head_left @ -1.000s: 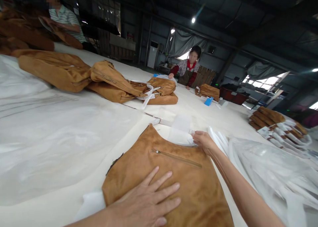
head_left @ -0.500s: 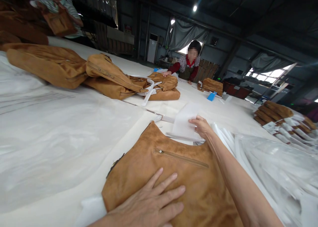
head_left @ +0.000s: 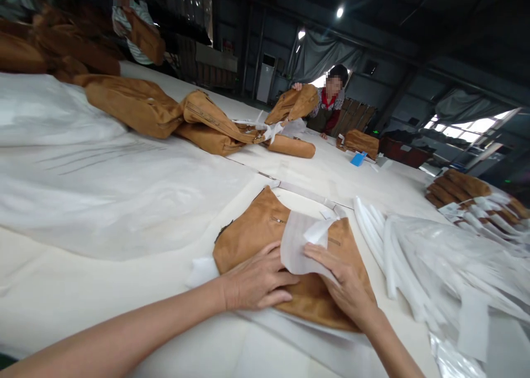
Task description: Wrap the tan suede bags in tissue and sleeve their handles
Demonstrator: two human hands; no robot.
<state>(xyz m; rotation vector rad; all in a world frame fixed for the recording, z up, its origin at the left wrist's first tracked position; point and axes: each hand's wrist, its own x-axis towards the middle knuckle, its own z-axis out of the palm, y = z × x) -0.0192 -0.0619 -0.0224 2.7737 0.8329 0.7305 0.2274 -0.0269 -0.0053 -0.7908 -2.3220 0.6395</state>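
A tan suede handbag (head_left: 248,232) lies flat on the white table in front of me, its zipper partly covered. Over its middle is a thin white wrapping sheet (head_left: 298,239), with one corner folded over. My right hand (head_left: 345,284) grips this sheet from the right, its fingers against the lower part. On the bag's left half rests my left hand (head_left: 259,278), fingers stretched and lying on the suede beside the sheet's left edge. Beyond the bag's top edge curves its strap (head_left: 306,192), covered in white wrapping.
Clear plastic bags (head_left: 451,251) and white foam tubes (head_left: 372,234) lie at right. Large plastic sheeting (head_left: 136,201) spreads left. More tan bags (head_left: 136,105) lie beyond. A co-worker (head_left: 331,102) across the table lifts a bag; another person (head_left: 136,30) stands far left.
My right hand has brought the white sheet from the strap opening down onto the bag. My left hand has shifted up beside it. The co-worker across has raised a bag.
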